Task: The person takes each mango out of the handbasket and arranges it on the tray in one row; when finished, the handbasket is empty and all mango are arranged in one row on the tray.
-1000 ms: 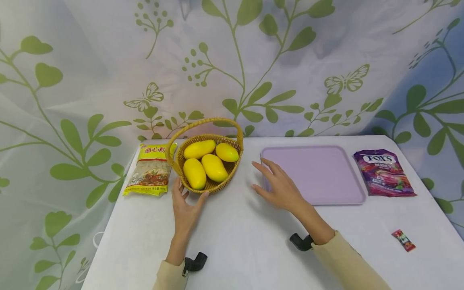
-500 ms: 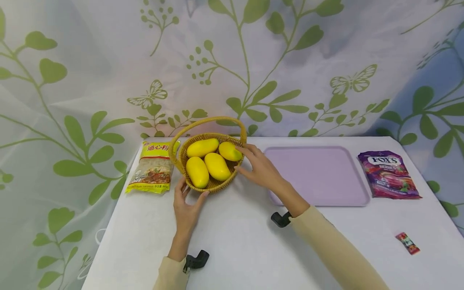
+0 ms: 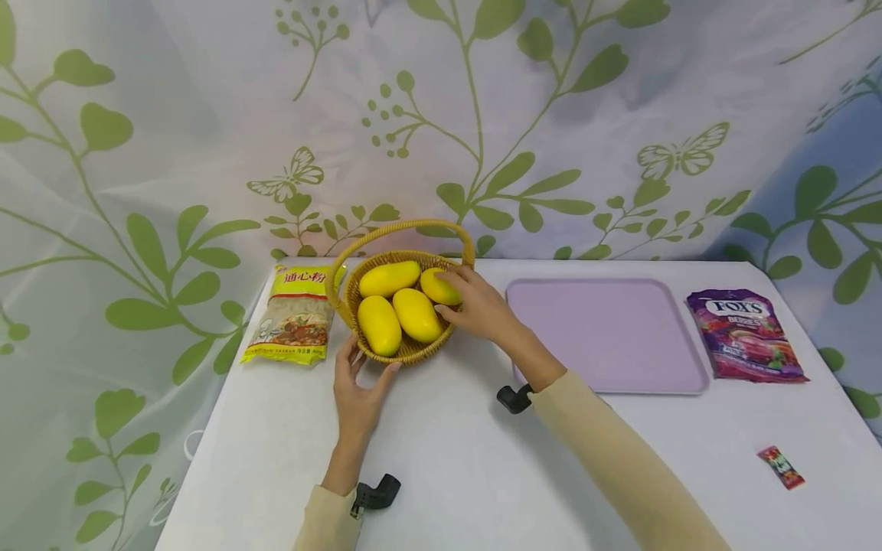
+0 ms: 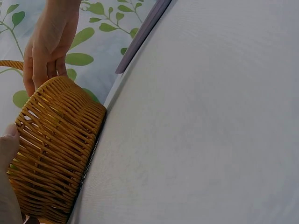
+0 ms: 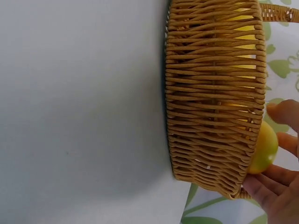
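A woven wicker basket (image 3: 408, 358) with an arched handle stands on the table in the head view, holding several yellow mangoes (image 3: 380, 327). My left hand (image 3: 357, 402) holds the basket's front left side; in the left wrist view its thumb (image 4: 8, 144) lies at the rim. Over the basket's right side, my right hand (image 3: 485, 310) has its fingers and thumb around the rightmost mango (image 3: 434, 285). That mango (image 5: 265, 149) shows a greenish end above the rim in the right wrist view. Part of it is hidden behind the hand.
A yellow pasta bag (image 3: 292, 317) lies just left of the basket. Right of it is a flat lilac tray (image 3: 609, 337), then a purple candy bag (image 3: 747, 337). One small wrapped candy (image 3: 782, 467) lies near the right front. A leaf-patterned curtain (image 3: 551, 153) hangs behind the table.
My right hand has moved left from near the tray to the basket and put its fingers around the rightmost mango. My left hand has stayed at the basket's front left side.
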A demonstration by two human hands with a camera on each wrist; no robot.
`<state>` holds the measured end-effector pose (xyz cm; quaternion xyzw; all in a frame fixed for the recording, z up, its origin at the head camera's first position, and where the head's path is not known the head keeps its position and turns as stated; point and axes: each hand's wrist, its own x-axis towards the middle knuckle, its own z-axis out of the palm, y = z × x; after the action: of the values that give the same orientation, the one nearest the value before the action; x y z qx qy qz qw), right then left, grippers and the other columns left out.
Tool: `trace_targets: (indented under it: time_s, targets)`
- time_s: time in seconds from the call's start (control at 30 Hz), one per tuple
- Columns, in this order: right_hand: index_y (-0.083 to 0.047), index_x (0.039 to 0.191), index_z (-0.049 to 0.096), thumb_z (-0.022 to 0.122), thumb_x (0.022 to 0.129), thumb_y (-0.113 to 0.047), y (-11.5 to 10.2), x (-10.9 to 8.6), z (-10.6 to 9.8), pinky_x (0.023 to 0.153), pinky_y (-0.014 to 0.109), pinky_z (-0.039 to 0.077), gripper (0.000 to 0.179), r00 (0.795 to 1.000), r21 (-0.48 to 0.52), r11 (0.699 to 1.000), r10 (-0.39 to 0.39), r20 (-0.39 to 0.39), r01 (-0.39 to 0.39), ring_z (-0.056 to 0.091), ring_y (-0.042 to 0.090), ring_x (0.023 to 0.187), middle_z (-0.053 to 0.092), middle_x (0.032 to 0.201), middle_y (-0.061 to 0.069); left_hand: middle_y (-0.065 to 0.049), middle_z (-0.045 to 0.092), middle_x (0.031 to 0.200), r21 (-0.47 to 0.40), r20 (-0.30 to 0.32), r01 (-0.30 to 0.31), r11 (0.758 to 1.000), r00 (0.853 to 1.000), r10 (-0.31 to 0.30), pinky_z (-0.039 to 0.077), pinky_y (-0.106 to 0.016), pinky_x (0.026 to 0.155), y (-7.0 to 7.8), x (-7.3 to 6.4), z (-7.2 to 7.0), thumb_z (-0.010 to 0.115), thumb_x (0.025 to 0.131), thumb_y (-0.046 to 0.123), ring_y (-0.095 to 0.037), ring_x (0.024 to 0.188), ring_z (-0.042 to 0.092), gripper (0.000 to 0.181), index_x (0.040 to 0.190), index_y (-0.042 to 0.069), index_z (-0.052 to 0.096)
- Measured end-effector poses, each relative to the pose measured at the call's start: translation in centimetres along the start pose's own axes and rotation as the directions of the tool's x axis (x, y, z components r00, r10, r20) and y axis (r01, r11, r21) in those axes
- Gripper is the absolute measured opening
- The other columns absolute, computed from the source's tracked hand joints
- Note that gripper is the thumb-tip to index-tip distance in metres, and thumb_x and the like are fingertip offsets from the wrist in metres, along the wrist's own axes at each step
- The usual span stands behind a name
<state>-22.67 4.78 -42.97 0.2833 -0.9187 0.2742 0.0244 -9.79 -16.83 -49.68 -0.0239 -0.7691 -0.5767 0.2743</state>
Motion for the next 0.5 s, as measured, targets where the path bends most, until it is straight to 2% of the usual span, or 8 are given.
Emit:
trace_targets:
  time_s: [0.17, 0.3, 0.5]
  targets:
    - [-0.011, 0.143, 0.047, 0.07, 0.091, -0.027, 0.1, 0.7, 0.0, 0.11, 0.049, 0.043, 0.059, 0.998, 0.012, 1.0, 0.022, 0.061, -0.023, 0.046, 0.034, 0.133, 0.042, 0.148, 0.02, -0.029, 0.046, 0.139, -0.001, 0.004, 0.004, 1.0, 1.0, -0.004, 0.043, -0.062, 0.101, -0.2, 0.0, 0.1, 0.082, 0.076, 0.002, -0.043, 0.127, 0.048, 0.076, 0.138, -0.012, 0.04]
    - [-0.013, 0.146, 0.044, 0.069, 0.091, -0.028, 0.2, 1.0, -0.2, 0.109, 0.052, 0.042, 0.062, 0.995, 0.051, 0.999, 0.01, 0.101, -0.015, 0.046, 0.036, 0.133, 0.039, 0.15, 0.02, -0.029, 0.046, 0.139, 0.005, 0.001, 0.005, 1.0, 1.0, -0.005, 0.044, -0.062, 0.1, -0.3, 0.0, 0.1, 0.082, 0.076, 0.001, -0.044, 0.127, 0.048, 0.075, 0.138, -0.012, 0.04]
    - [-0.015, 0.143, 0.048, 0.063, 0.095, -0.028, 0.6, 1.6, -0.2, 0.11, 0.053, 0.041, 0.052, 0.994, 0.057, 0.998, -0.007, 0.107, 0.001, 0.046, 0.036, 0.133, 0.041, 0.15, 0.018, -0.03, 0.046, 0.138, 0.009, 0.0, 0.003, 1.0, 1.0, -0.003, 0.044, -0.062, 0.099, -0.1, 0.0, 0.0, 0.082, 0.076, 0.002, -0.046, 0.125, 0.048, 0.075, 0.137, -0.013, 0.041]
